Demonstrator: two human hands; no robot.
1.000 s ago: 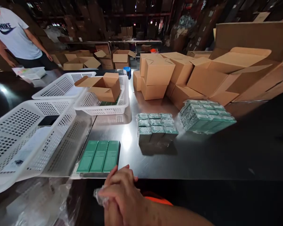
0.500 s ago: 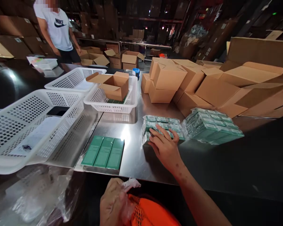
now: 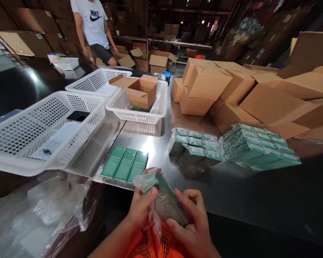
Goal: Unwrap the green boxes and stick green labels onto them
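Note:
A green box in clear plastic wrap [image 3: 167, 197] is held between both hands in front of my body, tilted. My left hand [image 3: 144, 200] grips its upper left end, with loose film by the thumb. My right hand [image 3: 192, 215] is closed around its lower right end. Three green boxes [image 3: 125, 164] lie side by side at the table's front edge, left of my hands. Beyond the held box stands a group of wrapped green boxes [image 3: 195, 145]. A larger wrapped stack [image 3: 260, 147] sits right beside that group.
White baskets [image 3: 54, 163] stand on the left, one bearing an open carton [image 3: 140, 96]. Brown cartons [image 3: 204, 84] are piled at the back right. Crumpled clear plastic [image 3: 51, 215] lies at lower left. A person in a white shirt [image 3: 93, 18] stands beyond the table.
My right hand has taken a wrapped green box from the nearer group and brought it to my body. My left hand has risen and now grips it too. The view has shifted slightly.

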